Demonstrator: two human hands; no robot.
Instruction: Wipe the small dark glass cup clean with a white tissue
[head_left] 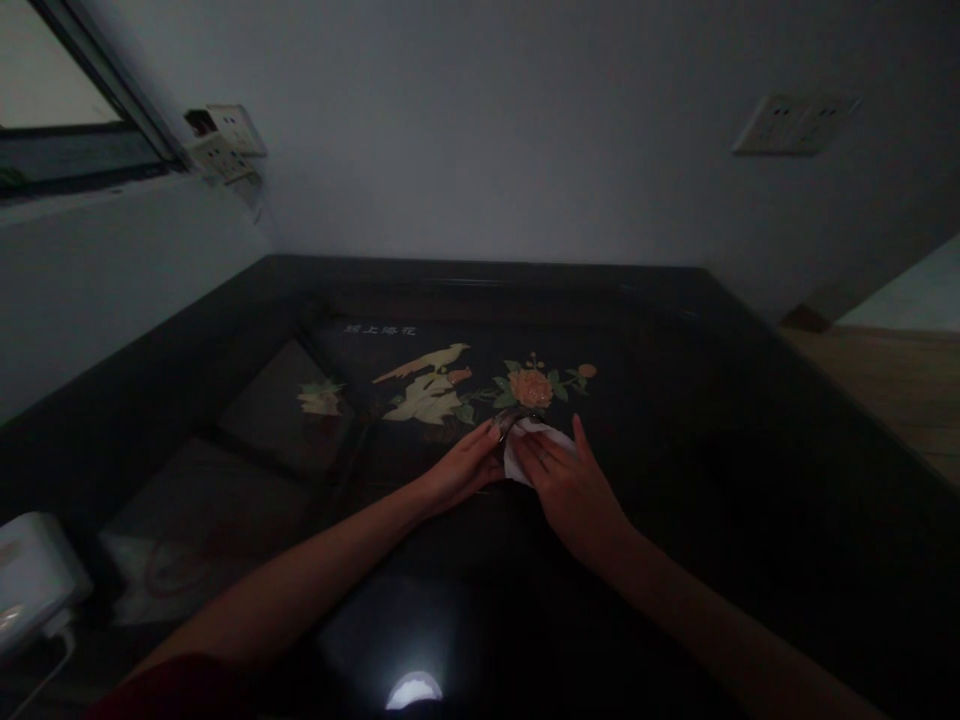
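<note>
Both my hands rest on a dark glossy table top inlaid with a pale bird and an orange flower. My right hand lies flat over a small white cloth or tissue, fingers stretched out on it. My left hand sits just left of it, fingers extended toward a small dark curved object at the cloth's upper edge; I cannot make out what that object is or whether the fingers hold it.
A white device with a cable sits at the near left edge. Wall sockets hang at the upper left, a switch plate at the upper right. Wooden floor shows beyond the table's right edge. The room is dim.
</note>
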